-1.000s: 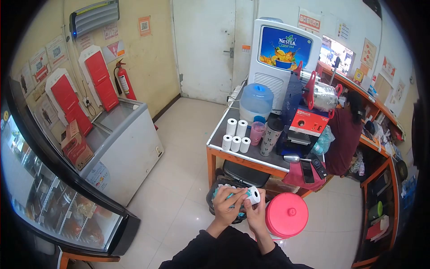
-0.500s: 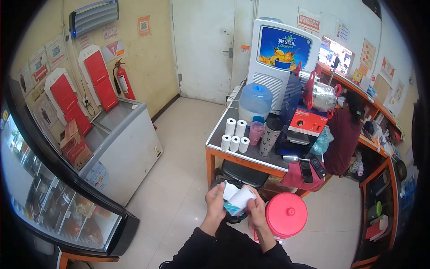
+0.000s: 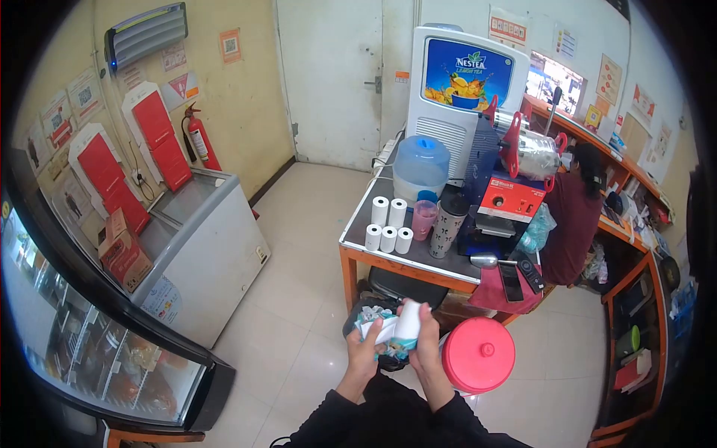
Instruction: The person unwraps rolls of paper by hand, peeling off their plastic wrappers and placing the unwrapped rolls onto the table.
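A white paper roll point(image 3: 408, 322) stands between my hands above a dark bin bag, with teal and white wrapping point(image 3: 399, 345) hanging loose at its lower end. My right hand point(image 3: 428, 343) is wrapped round the roll's right side. The fingers of my left hand point(image 3: 364, 349) pinch the wrapping at the left of the roll. Several white paper rolls point(image 3: 388, 239) stand upright in two rows on the table point(image 3: 351, 240), beside a pink cup point(image 3: 423, 219) and a patterned tumbler point(image 3: 447, 228).
A bin with a black bag point(image 3: 351, 321) stands below my hands, a round pink-lidded container point(image 3: 479, 355) to its right. On the table are a sealing machine point(image 3: 511, 198) and water jug point(image 3: 420, 168). A person in maroon point(image 3: 573, 224) sits behind; a chest freezer point(image 3: 213, 261) is left.
The roll has gone from wrapped and tilted to upright, with its wrapping peeled down and loose. My left hand has moved from the roll to the wrapping. The view has shifted slightly.
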Demonstrator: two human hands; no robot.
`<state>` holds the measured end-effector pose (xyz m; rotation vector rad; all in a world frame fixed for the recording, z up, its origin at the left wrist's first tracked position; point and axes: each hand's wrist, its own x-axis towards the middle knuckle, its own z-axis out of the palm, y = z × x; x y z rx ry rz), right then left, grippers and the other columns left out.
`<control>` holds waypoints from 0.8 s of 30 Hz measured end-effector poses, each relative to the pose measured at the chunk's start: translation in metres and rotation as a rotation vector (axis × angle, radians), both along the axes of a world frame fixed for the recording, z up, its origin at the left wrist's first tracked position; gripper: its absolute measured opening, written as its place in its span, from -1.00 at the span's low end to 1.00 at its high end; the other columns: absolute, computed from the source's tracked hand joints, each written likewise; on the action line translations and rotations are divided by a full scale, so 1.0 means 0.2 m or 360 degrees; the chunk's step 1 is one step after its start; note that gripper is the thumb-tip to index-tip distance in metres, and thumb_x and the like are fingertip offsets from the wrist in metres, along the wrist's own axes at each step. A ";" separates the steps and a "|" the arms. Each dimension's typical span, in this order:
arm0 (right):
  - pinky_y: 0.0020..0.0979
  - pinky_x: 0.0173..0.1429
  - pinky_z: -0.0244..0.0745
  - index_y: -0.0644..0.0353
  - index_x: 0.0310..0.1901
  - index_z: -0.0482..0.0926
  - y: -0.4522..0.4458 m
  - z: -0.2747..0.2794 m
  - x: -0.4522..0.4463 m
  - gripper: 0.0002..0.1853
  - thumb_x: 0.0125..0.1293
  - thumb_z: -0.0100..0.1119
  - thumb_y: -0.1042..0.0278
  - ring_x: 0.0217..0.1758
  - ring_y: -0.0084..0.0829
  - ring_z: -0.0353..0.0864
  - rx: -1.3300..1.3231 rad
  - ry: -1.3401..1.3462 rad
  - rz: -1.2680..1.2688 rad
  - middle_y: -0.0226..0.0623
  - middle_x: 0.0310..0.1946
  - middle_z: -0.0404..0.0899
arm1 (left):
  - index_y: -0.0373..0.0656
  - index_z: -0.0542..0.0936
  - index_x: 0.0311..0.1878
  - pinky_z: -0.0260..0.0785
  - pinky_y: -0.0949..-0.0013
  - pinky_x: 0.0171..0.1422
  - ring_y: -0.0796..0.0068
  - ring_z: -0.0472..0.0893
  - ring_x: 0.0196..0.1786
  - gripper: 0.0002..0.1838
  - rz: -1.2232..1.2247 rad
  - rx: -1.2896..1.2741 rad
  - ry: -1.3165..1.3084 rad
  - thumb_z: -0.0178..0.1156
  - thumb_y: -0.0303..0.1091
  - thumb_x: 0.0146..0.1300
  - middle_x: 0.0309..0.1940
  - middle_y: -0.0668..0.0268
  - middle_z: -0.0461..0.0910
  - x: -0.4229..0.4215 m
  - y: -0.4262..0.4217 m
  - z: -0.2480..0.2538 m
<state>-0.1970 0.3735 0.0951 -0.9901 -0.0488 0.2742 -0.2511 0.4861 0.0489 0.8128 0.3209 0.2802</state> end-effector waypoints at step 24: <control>-0.41 0.13 0.46 0.32 0.14 0.47 0.09 0.04 0.62 -0.56 0.42 0.12 0.12 0.02 -0.43 0.57 0.0261 -0.0311 -0.0272 -0.21 -0.02 0.59 | -0.24 0.37 0.24 0.56 0.27 -0.11 0.42 0.58 -0.25 -0.56 0.0080 -0.0309 -0.0051 0.19 -0.44 0.32 -0.15 0.15 0.55 0.27 0.24 -0.13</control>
